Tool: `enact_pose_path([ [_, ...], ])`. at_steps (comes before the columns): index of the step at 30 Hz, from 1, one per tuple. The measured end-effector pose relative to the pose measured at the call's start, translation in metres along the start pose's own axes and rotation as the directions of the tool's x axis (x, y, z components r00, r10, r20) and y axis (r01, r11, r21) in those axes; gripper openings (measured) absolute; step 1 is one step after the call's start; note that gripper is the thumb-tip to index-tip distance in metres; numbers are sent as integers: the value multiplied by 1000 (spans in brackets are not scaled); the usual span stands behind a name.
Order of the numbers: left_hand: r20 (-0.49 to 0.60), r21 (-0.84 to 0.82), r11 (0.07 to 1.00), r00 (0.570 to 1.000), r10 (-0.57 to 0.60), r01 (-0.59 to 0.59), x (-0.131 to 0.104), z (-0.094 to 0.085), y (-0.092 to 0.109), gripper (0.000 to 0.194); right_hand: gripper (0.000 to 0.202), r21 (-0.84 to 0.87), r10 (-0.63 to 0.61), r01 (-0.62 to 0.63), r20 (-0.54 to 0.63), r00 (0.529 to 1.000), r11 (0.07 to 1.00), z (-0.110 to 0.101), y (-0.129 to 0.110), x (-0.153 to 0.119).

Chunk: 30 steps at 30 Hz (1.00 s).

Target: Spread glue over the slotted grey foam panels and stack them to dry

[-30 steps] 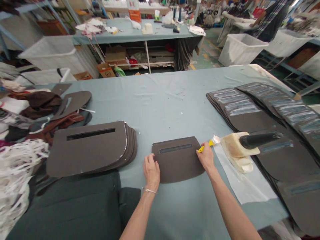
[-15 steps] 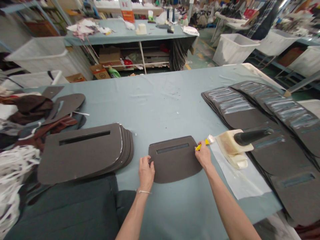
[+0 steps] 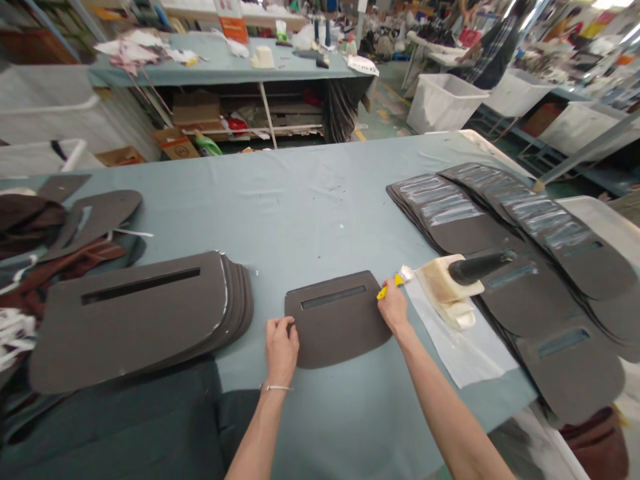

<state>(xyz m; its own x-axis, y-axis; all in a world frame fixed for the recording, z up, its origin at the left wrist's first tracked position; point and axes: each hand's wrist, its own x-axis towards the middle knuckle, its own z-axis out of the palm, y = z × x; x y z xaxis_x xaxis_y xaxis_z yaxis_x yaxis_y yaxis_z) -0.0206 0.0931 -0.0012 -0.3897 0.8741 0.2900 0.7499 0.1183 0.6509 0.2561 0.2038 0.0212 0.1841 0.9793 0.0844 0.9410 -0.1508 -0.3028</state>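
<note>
A dark grey panel (image 3: pixel 340 333) with a narrow slot lies on the blue-green table in front of me. My left hand (image 3: pixel 281 343) is closed at the panel's left edge, its fingers curled there. At the right edge, my right hand (image 3: pixel 393 307) grips a yellow-handled brush (image 3: pixel 399 280), whose pale bristles point away to the upper right. A thick stack of similar slotted panels (image 3: pixel 145 327) lies to the left. Right of the brush, a cream container (image 3: pixel 450 280) with a black cylinder rests on a white sheet (image 3: pixel 465 357).
Overlapping panels (image 3: pixel 465 227) with glossy streaks cover the table's right side. Dark fabric (image 3: pixel 115 427) lies at the near left, with brown cloth (image 3: pixel 30 220) beyond. Behind stand another table (image 3: pixel 200 73), white bins (image 3: pixel 445 100) and a person (image 3: pixel 493 53).
The view has shifted, so the surroundings appear further left. Both hands keep their places at the panel's edges, and the brush is still in my right hand.
</note>
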Motion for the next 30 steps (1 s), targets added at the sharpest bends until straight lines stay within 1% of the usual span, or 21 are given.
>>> enact_pose_path([
  [2, 3, 85, 996, 1000, 2, -2, 0, -5, 8, 18, 24, -4, -36, 36, -49, 998, 999, 1, 2, 1],
  [4, 10, 165, 986, 1000, -23, 21, -7, -20, 15, 23, 23, 6, -102, 103, -106, 989, 995, 1, 5, 1],
  [5, 15, 198, 979, 999, -39, 36, -15, -33, 17, 25, 23, 15, -142, 145, -142, 980, 989, 0, 7, -1],
  [7, -5, 279, 957, 997, -81, 79, -40, -66, 16, 30, 25, 32, -215, 228, -229, 950, 973, -3, 12, -6],
  [9, -104, 399, 899, 983, -153, 182, -77, -104, 6, 36, 28, 52, -257, 288, -317, 913, 956, -3, 15, -14],
  [10, -188, 458, 849, 962, -198, 264, -97, -122, -1, 40, 29, 65, -269, 310, -350, 897, 948, -1, 15, -19],
  [12, -347, 516, 743, 897, -274, 426, -134, -154, -19, 48, 30, 102, -298, 360, -381, 875, 927, 5, 8, -33],
  [13, -377, 505, 727, 877, -300, 465, -148, -166, -28, 48, 30, 128, -319, 393, -387, 865, 911, 9, 0, -43],
  [14, -367, 468, 746, 872, -324, 474, -159, -176, -37, 43, 29, 164, -351, 437, -383, 854, 885, 12, -12, -56],
  [16, -271, 316, 842, 892, -361, 437, -166, -188, -50, 30, 26, 284, -443, 542, -346, 827, 791, 15, -44, -89],
  [18, -178, 128, 910, 911, -371, 395, -158, -188, -51, 23, 22, 470, -573, 616, -250, 780, 633, 13, -82, -129],
  [19, -151, 53, 921, 915, -375, 387, -151, -185, -45, 22, 21, 575, -650, 609, -168, 741, 546, 11, -101, -150],
  [20, -129, -2, 926, 918, -375, 378, -143, -180, -37, 22, 23, 671, -720, 570, -78, 690, 474, 7, -119, -169],
  [21, -107, -44, 929, 923, -370, 367, -135, -173, -26, 22, 26, 748, -761, 499, 12, 649, 437, 3, -134, -186],
  [22, -80, -79, 931, 929, -362, 356, -129, -166, -14, 22, 29, 805, -777, 418, 81, 624, 420, -1, -146, -200],
  [23, -47, -111, 933, 936, -350, 343, -124, -158, -2, 22, 31, 838, -767, 347, 124, 629, 420, -5, -154, -210],
  [24, -7, -141, 935, 944, -330, 326, -121, -149, 9, 22, 29, 852, -734, 296, 140, 665, 431, -9, -158, -215],
  [26, 84, -195, 938, 957, -276, 288, -119, -134, 26, 29, 22, 840, -631, 277, 96, 770, 466, -16, -154, -214],
  [27, 120, -210, 940, 961, -247, 268, -119, -127, 32, 36, 19, 818, -581, 297, 55, 812, 493, -20, -147, -207],
  [28, 144, -207, 946, 964, -222, 249, -120, -121, 34, 43, 17, 788, -542, 324, 15, 840, 524, -23, -136, -197],
  [30, 159, -137, 975, 976, -151, 173, -119, -108, 34, 49, 16, 719, -481, 363, -46, 876, 593, -28, -108, -172],
])
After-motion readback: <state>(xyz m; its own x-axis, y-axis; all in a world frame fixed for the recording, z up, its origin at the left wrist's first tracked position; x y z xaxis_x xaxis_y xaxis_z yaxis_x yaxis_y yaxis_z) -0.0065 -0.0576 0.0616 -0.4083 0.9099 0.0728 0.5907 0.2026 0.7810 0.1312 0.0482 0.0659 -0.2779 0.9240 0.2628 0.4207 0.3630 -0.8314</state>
